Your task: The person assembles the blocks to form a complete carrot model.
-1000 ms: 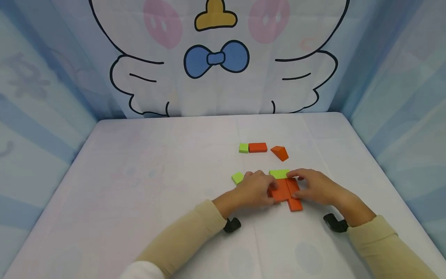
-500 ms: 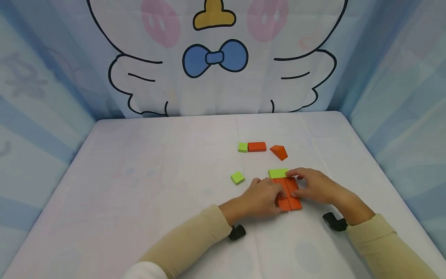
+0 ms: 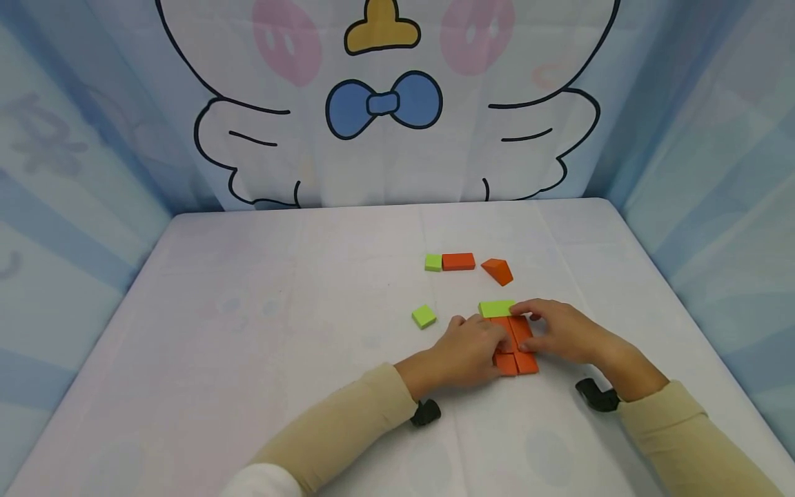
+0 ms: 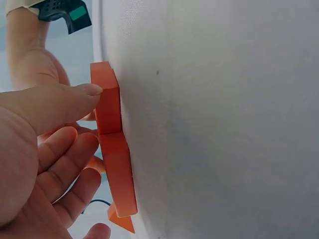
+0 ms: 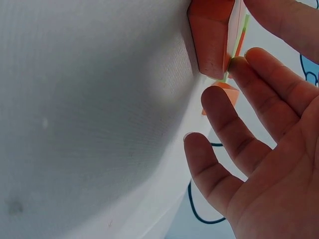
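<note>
In the head view, several flat orange blocks (image 3: 524, 332) lie edge to edge as a rectangle, with a long lime-green block (image 3: 495, 308) along their far side. My left hand (image 3: 470, 351) pinches the near-left orange block (image 3: 506, 364), its index finger bent over the top. The left wrist view shows the thumb (image 4: 75, 102) against the side of an orange block (image 4: 105, 102), the other fingers loosely bent. My right hand (image 3: 568, 333) steadies the group from the right, index fingertip at the lime block's end and thumb at the orange edge. Its other fingers (image 5: 224, 119) are extended.
A small lime-green square block (image 3: 424, 317) lies left of the group. Farther back are another lime square (image 3: 433, 262), an orange bar (image 3: 458, 261) touching it, and an orange wedge-shaped block (image 3: 497, 271). A printed cloth backdrop (image 3: 385, 166) stands behind the white table (image 3: 279, 310).
My left hand has shifted right and toward me, and an orange block now sits beside the near-right one, filling that corner. The left lime square has come into full view. My right hand stays put.
</note>
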`<control>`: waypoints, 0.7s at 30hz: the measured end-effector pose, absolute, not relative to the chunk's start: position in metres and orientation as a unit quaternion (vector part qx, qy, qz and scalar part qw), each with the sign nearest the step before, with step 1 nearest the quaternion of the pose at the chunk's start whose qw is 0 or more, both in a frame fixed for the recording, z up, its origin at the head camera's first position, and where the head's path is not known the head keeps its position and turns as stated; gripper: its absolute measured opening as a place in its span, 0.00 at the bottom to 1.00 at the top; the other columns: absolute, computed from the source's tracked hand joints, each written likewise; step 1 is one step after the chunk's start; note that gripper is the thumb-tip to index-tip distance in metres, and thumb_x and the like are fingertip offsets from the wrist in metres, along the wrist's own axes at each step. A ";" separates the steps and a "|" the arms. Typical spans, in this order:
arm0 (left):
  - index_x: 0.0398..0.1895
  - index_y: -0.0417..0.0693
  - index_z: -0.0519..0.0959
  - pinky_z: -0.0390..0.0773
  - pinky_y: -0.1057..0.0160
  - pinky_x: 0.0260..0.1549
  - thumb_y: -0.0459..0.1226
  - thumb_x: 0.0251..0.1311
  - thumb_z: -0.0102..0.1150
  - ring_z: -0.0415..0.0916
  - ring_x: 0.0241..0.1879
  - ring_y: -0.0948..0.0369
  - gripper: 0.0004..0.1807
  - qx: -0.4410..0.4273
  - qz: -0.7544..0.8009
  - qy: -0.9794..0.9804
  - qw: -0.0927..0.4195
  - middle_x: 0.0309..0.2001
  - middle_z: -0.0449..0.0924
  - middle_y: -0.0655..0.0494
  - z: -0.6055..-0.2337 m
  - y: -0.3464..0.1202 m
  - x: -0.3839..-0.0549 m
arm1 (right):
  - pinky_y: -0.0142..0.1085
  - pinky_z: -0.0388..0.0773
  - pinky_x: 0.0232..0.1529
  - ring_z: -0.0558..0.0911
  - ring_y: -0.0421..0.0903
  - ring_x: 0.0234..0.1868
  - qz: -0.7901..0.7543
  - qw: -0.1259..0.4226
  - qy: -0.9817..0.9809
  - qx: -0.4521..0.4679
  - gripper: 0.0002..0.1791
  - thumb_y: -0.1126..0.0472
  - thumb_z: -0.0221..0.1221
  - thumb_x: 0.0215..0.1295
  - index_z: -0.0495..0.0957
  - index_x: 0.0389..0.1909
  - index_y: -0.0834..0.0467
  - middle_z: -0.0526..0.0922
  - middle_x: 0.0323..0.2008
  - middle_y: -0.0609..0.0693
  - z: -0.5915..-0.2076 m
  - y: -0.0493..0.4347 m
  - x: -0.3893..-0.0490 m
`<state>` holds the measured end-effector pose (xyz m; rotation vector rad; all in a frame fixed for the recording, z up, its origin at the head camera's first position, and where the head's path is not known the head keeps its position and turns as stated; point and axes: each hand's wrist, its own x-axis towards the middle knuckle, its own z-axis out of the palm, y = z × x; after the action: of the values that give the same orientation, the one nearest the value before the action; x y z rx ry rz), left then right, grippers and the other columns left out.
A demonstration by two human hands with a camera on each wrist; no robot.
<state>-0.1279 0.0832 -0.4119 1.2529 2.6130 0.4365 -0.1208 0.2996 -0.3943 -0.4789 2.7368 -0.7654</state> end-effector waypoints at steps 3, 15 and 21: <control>0.49 0.56 0.78 0.64 0.60 0.46 0.46 0.62 0.68 0.65 0.42 0.67 0.15 0.423 0.146 0.888 0.107 0.35 0.71 0.70 -0.412 0.084 -0.128 | 0.57 0.73 0.55 0.75 0.60 0.54 -0.262 0.130 0.942 -0.165 0.30 0.60 0.70 0.60 0.74 0.62 0.63 0.78 0.57 0.59 -0.395 0.299 -0.121; 0.52 0.54 0.78 0.65 0.64 0.42 0.44 0.61 0.69 0.68 0.45 0.66 0.17 0.428 0.159 0.881 0.125 0.39 0.74 0.68 -0.407 0.081 -0.129 | 0.57 0.73 0.56 0.75 0.60 0.55 -0.261 0.133 0.942 -0.164 0.30 0.59 0.70 0.61 0.74 0.62 0.63 0.77 0.58 0.59 -0.395 0.299 -0.122; 0.58 0.55 0.79 0.69 0.63 0.45 0.39 0.63 0.67 0.70 0.50 0.64 0.20 0.421 0.165 0.881 0.138 0.45 0.77 0.66 -0.406 0.076 -0.136 | 0.58 0.73 0.56 0.75 0.61 0.56 -0.259 0.139 0.943 -0.156 0.31 0.58 0.70 0.61 0.73 0.63 0.63 0.77 0.59 0.60 -0.394 0.298 -0.122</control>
<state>-0.1363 0.0757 -0.4056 1.2186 2.5477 0.4761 -0.1221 0.2981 -0.3940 -0.4521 2.7257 -0.7501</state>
